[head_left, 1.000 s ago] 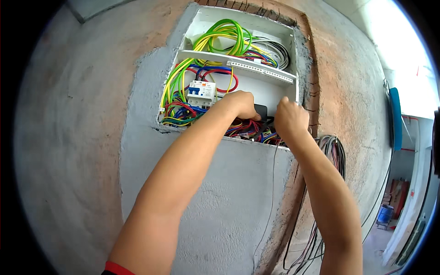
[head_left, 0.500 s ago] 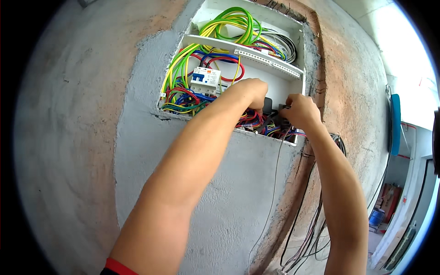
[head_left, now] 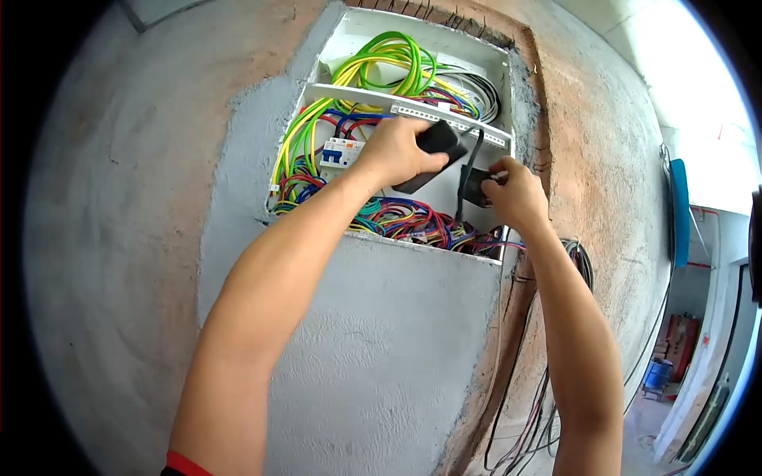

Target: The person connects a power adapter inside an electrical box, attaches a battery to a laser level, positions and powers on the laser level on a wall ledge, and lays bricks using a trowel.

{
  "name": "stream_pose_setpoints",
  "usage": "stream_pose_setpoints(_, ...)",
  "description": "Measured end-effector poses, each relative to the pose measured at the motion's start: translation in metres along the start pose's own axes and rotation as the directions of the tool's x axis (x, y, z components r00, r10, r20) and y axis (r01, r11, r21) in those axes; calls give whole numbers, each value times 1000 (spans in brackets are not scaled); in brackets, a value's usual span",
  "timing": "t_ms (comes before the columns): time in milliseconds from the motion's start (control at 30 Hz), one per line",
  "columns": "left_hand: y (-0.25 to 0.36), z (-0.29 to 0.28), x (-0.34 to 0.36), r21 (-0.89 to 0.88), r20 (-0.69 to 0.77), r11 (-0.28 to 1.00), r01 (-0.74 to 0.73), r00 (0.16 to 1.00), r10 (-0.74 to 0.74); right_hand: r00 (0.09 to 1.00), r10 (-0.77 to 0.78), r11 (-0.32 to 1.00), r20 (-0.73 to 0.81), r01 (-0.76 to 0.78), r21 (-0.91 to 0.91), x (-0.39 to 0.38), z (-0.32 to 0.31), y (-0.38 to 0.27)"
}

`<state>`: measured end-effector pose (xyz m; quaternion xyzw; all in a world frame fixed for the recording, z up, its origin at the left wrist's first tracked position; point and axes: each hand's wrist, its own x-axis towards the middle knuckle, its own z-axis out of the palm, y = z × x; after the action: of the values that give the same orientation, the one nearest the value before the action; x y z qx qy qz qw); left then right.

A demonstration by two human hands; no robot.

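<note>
Left hand: we have our left hand clenched around a flat black plastic block, lifted in front of the white perforated rail, probably to keep it clear of the wiring below.
Right hand: our right hand pinches a small black rectangular piece between fingertips and thumb, just beside the box's right wall.
Strap: a thin black strap hangs between the two black parts, which sit near each other, slightly apart.
Enclosure: we work inside a white recessed wall box set in rough grey plaster.
Wiring: bundled red, blue and green wires lie along the bottom, under both hands; yellow-green wires loop above.
Breaker: a white breaker with blue levers sits just left of our left hand.
</note>
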<state>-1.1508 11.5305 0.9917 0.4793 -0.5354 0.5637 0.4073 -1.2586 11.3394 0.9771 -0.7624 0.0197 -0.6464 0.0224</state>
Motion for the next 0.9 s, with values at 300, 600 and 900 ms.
stream_pose_setpoints(300,79,-70,-16,-325,-130,945,-36,991,-7,958,-223,881,181,119,458,25,51,3)
stream_pose_setpoints(600,114,-173,-192,-278,-130,886,370,900,-416,857,-248,775,453,-105,623,39,78,11)
stream_pose_setpoints(900,167,-192,-360,-160,-213,703,693,671,-710,901,-163,849,402,-80,523,44,85,6)
